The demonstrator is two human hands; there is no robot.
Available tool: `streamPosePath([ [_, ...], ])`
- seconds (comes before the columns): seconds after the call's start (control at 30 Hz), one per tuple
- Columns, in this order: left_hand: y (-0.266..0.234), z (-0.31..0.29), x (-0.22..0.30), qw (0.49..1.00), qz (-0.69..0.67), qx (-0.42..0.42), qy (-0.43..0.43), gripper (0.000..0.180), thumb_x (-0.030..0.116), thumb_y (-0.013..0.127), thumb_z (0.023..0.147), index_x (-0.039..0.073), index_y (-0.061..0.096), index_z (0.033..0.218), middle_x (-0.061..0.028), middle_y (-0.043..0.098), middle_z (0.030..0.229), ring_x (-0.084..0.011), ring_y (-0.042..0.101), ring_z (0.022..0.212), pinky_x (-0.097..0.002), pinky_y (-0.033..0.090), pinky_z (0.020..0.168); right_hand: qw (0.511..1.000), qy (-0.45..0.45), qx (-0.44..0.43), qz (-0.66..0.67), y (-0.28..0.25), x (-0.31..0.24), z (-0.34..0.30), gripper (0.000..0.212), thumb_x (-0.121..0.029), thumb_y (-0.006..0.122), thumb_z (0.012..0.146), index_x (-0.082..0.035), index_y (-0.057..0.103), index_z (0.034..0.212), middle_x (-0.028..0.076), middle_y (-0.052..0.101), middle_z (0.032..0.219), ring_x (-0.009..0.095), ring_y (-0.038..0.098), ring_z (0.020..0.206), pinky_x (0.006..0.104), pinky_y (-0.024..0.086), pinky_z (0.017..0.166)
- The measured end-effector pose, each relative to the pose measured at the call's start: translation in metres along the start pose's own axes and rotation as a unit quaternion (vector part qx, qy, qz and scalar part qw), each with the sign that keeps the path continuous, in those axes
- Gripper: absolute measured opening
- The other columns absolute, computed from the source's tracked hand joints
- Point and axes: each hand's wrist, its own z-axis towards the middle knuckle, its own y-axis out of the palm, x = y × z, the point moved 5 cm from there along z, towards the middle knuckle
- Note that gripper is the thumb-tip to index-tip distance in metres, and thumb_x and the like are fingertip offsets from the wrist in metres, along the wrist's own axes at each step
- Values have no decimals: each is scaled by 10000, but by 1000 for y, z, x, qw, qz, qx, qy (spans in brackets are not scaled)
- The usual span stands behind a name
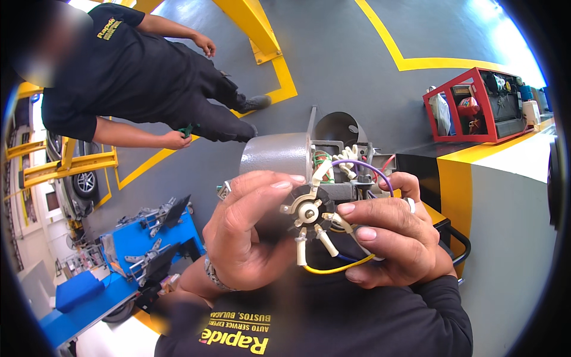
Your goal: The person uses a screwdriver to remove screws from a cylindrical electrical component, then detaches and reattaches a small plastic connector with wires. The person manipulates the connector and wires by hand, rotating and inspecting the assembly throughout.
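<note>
Close in front of me, a round black rotary switch [310, 212] with a pale centre and metal terminals is held up between both hands. My left hand [247, 223] grips its left rim, fingertips on the upper edge. On the other side, the fingers of my right hand [395, 232] are closed on the switch's edge and the wires beside it. White sleeved connectors [328, 244] sit on several terminals. A yellow wire [339, 268] loops below, and a purple wire [375, 166] arches above. Just behind stands a grey metal housing [276, 152] with its wired inside exposed.
A co-worker in dark clothes [148, 77] stands at the far left, a green item in one hand. Blue workbenches [131, 244] are at left. A red-framed rack [476, 107] stands on a yellow-edged counter [505, 160] at right. A yellow post [253, 24] rises ahead.
</note>
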Motion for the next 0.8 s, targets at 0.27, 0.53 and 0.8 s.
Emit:
streamPosePath([
  [0.27, 3, -4, -1, 1000, -3, -18, 6, 707, 106, 829, 833, 51, 403, 1395, -237, 527, 1286, -301, 605, 1201, -357, 543, 963, 995, -27, 95, 0, -3, 0, -1, 518, -409, 839, 781, -55, 655, 1113, 146, 725, 1068, 250, 692, 935, 455, 432, 923],
  [0.53, 7, -7, 8, 990, 102, 70, 65, 644, 31, 866, 745, 66, 508, 1279, -208, 555, 1192, -268, 668, 1004, -327, 589, 778, 985, 143, -10, -95, 2, -21, 32, 694, -439, 904, 621, -7, 678, 1114, 120, 697, 1019, 286, 629, 892, 422, 446, 846],
  [0.8, 9, -17, 6, 993, 80, 56, 64, 675, 133, 896, 751, 87, 493, 1291, -166, 536, 1197, -259, 683, 1043, -356, 606, 879, 974, 138, 56, -171, 13, -29, 35, 533, -338, 914, 587, -55, 681, 974, 61, 701, 896, 244, 666, 768, 421, 457, 817],
])
